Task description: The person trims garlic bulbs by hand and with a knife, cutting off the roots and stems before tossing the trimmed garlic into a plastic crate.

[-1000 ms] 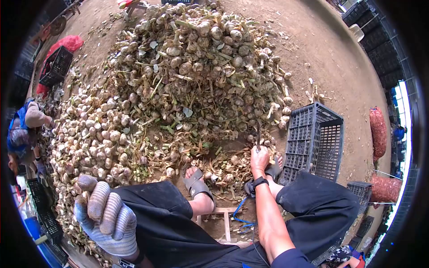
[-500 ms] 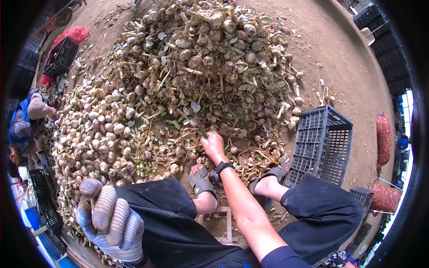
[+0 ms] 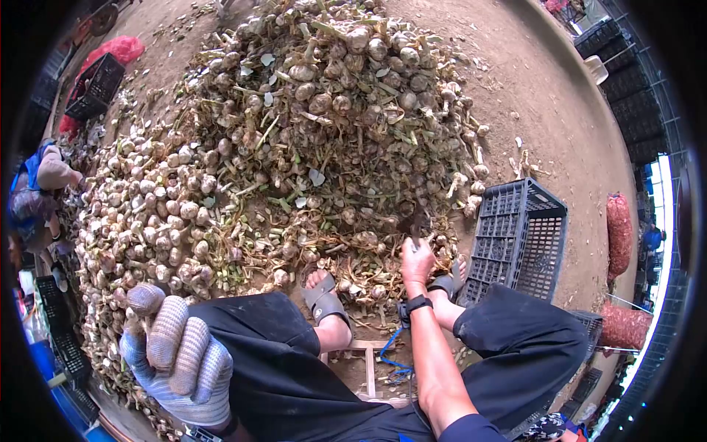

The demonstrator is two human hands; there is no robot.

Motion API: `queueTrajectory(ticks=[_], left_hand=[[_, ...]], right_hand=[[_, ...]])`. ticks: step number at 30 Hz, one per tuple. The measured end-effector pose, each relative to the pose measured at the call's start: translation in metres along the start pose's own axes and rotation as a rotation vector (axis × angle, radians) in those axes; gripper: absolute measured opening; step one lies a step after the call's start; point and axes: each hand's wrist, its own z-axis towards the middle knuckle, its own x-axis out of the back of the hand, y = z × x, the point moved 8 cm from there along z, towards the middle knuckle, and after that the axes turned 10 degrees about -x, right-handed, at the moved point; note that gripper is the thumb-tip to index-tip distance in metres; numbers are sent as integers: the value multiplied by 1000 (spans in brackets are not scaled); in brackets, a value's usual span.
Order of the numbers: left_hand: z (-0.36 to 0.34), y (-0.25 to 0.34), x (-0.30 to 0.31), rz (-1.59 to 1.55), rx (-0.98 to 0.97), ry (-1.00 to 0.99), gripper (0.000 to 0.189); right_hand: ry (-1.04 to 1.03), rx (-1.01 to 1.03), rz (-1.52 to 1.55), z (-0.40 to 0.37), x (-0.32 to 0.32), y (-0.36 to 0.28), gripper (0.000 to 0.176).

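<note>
My left hand (image 3: 177, 361), in a grey-and-blue knitted glove, is raised at the lower left with its fingers curled; whatever is inside them, if anything, is hidden. My right hand (image 3: 417, 261), bare with a black watch at the wrist, is closed around a dark hand tool (image 3: 420, 223) that points away from me. The tool's exact kind is hard to make out against the debris. Just beyond it rises a large heap of garlic with dried stalks (image 3: 346, 125). Trimmed garlic bulbs (image 3: 162, 214) lie in a paler pile to the left.
A black plastic crate (image 3: 515, 239) lies tipped beside my right foot. Cut stalks (image 3: 317, 243) litter the ground between my sandals (image 3: 324, 298). Another person (image 3: 44, 184) bends at the far left near a black crate (image 3: 96, 85). Red mesh sacks (image 3: 618, 236) stand at the right.
My right hand has moved to the right with the dark tool, from the stalk litter in the middle to near my right foot. My left hand has barely moved.
</note>
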Motion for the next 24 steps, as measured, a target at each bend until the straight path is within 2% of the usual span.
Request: queueTrajectory(ticks=[1,2,5,7,9,13,15,17,19,21,22,24], left_hand=[[0,-3,0,5,26,-3,35],[-1,-7,0,27,47,-11,34],[0,-9,-2,28,41,-4,34],[2,-9,-1,31,41,5,35],[4,-11,-7,68,30,-73,32],[7,-16,-8,98,61,-80,33],[6,-17,-6,85,49,-28,35],[4,-18,-5,64,39,17,36],[2,-18,0,170,13,57,37],[1,-19,-2,422,-78,-49,39],[1,-22,-3,563,-103,-75,41],[-5,-27,-9,840,-156,-84,42]], right_hand=[[19,163,-59,-12,-7,-37,17],[0,536,-170,-35,-28,-102,16],[-193,525,-271,-37,-84,-126,11],[-234,551,-429,-34,-119,-131,15],[-292,537,-504,-29,-139,-131,17],[-390,480,-674,-27,-161,-114,16],[-369,495,-644,-29,-154,-111,13],[-341,457,-532,-34,-136,-110,14],[-265,360,-395,-38,-109,-112,18],[-342,156,-196,-45,-82,-113,24],[-514,-96,135,-57,-71,-115,24],[-591,-203,468,-75,-55,-122,24]])
